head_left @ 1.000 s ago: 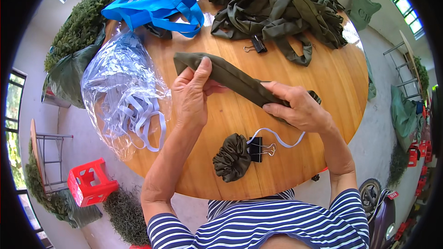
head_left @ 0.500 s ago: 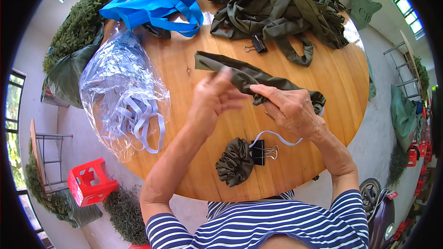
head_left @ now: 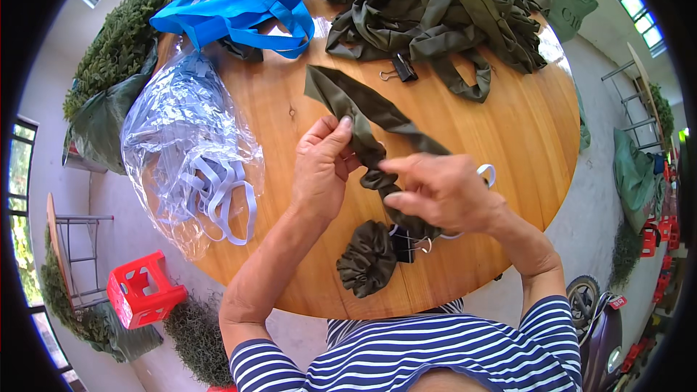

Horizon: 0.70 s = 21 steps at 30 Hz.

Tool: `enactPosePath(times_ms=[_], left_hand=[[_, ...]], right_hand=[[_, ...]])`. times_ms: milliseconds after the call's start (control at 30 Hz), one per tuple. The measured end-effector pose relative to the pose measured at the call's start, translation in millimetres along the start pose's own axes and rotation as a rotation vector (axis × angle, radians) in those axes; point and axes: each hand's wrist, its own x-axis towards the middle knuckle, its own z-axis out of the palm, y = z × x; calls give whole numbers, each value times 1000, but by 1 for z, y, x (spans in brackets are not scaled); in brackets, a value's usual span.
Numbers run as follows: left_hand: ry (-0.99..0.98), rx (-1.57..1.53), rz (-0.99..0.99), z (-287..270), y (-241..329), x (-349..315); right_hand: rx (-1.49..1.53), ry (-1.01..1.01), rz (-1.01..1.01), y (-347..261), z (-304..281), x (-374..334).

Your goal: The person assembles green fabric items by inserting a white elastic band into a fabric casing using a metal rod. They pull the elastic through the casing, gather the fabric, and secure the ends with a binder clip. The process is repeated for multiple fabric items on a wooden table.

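Observation:
An olive-green fabric tube (head_left: 377, 109) is looped above the table, bunched in its middle. My left hand (head_left: 323, 167) pinches it on the left side, thumb on top. Over the gathered part, my right hand (head_left: 446, 189) is closed and somewhat blurred, fingers at the fabric. A white elastic band (head_left: 488, 173) shows just beyond the right hand; most of it is hidden. Below the hands lies a gathered olive scrunchie-like ruffle (head_left: 367, 260), beside a black binder clip (head_left: 404, 243) partly covered by the fabric's lower end.
A pile of olive fabric strips (head_left: 443, 14) covers the far side of the round wooden table (head_left: 290, 261), with another binder clip (head_left: 404, 67) before it. At left are a blue bag (head_left: 232, 3) and a clear plastic bag (head_left: 192, 152) of white elastic bands. A red stool (head_left: 145, 290) stands on the floor.
My left hand has taken hold of the fabric tube. The tube has swung from lying slantwise into a bent loop, its lower end now near the binder clip. My right hand has moved slightly down.

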Motion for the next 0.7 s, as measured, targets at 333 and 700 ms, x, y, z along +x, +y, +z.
enactPosePath(times_ms=[333,700], left_hand=[[-266,61,-203,26,8,-21],[-610,240,-537,24,15,-23]], right_hand=[[872,-73,275,51,-14,25],[1487,86,169,93,-71,19]])
